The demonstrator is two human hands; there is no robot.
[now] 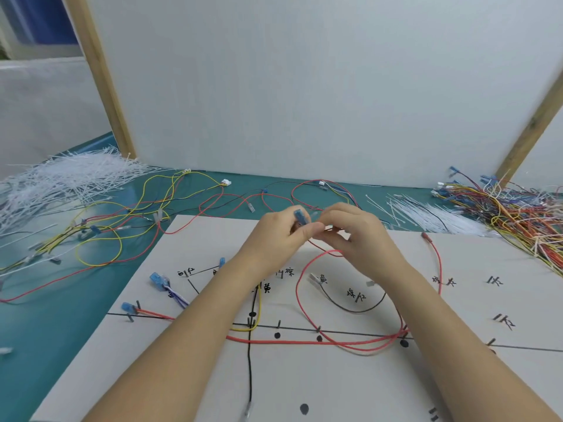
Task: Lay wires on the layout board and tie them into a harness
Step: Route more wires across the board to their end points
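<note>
My left hand point(278, 236) pinches a blue connector point(300, 217) above the far edge of the board point(335, 388). My right hand point(350, 236), fingers curled, pinches the red wire point(304, 306) beside it.

Premises: a wire-harness assembly workstation in a workshop or small factory. Evidence follows. A teal worktop point(45, 336) carries a pale layout board point(335, 391) at its near edge, marked with black routing lines, dots and handwritten labels, and fitted with upright pins. Loose coloured wires point(100, 226) with blue and white terminals lie along the worktop's far left. A heap of white cable ties point(54, 181) occupies the far left corner; a second bundle point(432, 214) and a dense mass of finished harnesses point(518, 217) sit at the far right. White partition panels point(304, 86) in timber framing enclose the station.
</note>
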